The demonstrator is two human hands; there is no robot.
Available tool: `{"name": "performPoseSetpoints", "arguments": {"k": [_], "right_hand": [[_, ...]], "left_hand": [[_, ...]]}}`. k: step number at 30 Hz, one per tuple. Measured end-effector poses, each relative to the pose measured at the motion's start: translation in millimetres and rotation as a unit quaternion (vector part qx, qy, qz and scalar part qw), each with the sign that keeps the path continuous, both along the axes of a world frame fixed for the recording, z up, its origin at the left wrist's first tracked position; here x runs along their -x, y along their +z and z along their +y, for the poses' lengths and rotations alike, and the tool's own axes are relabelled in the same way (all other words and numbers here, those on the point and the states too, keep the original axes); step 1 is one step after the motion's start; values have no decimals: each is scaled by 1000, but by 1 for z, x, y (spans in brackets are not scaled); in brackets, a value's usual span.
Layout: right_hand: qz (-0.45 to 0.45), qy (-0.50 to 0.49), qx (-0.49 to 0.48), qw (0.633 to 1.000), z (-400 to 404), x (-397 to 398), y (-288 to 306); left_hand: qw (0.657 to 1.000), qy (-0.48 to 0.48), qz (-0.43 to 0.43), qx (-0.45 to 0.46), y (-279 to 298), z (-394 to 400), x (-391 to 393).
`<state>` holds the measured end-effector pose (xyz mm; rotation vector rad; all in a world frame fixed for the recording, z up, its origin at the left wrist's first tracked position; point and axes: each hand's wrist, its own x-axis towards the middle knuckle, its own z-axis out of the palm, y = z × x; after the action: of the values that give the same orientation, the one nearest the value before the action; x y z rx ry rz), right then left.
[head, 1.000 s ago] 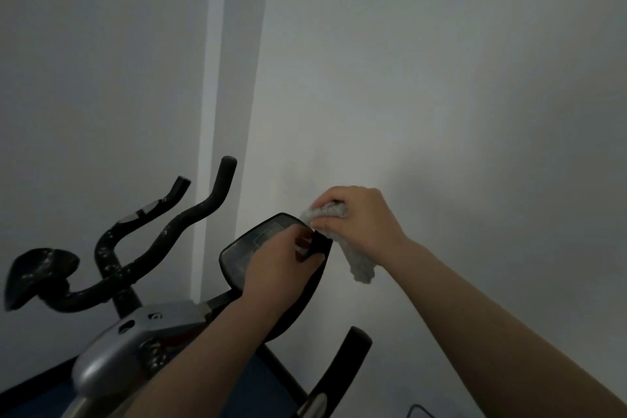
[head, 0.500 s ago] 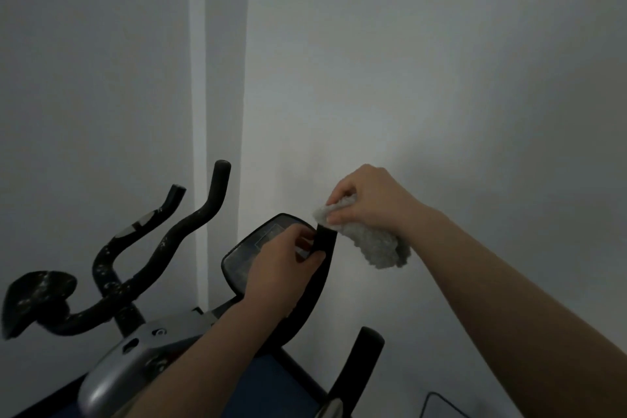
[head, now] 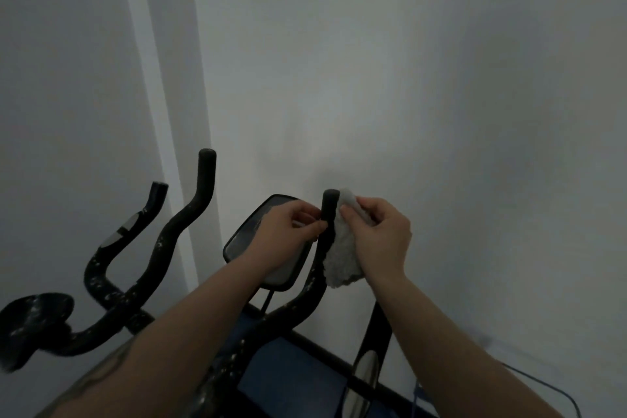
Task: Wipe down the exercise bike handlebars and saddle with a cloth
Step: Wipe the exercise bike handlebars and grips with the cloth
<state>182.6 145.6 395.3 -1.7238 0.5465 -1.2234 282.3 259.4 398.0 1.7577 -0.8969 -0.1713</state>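
A black exercise bike fills the lower frame. Its right handlebar horn [head: 328, 214] rises upright at centre, speckled with pale spots lower down. My left hand [head: 288, 234] pinches this horn from the left, in front of the console screen [head: 247, 231]. My right hand [head: 376, 237] presses a fluffy grey cloth [head: 341, 261] against the horn's right side; the cloth hangs down below my fingers. The left handlebar horn [head: 200, 204] and a shorter grip [head: 149, 210] stand to the left. A dark padded rest [head: 34, 316], spotted, sits at the far left.
A white wall [head: 407, 78] stands close behind the bike, with a corner strip [head: 149, 78] at left. A black post [head: 371, 349] rises at lower right beside blue flooring [head: 288, 380]. A thin cable [head: 543, 387] runs along the lower right.
The view has shifted, so the bike sits more to the right. My right hand moved the cloth from the horn's tip down along its right side. My left hand keeps its pinch.
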Motion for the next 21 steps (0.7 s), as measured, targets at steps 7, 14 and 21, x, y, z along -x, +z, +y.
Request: {"name": "performPoseSetpoints", "arguments": {"k": [7,14,21], "right_hand": [[53,-75,113,989,27,5,-24],[199,-63,203,957,45,18,-45],[179,-37,112,977,68,37,-69]], "left_hand": [[998,-35,9,-41,-23,21,-3],[997,-55,26,-54,-49,49,4],[996,-42,4,-80,-68,86,21]]}}
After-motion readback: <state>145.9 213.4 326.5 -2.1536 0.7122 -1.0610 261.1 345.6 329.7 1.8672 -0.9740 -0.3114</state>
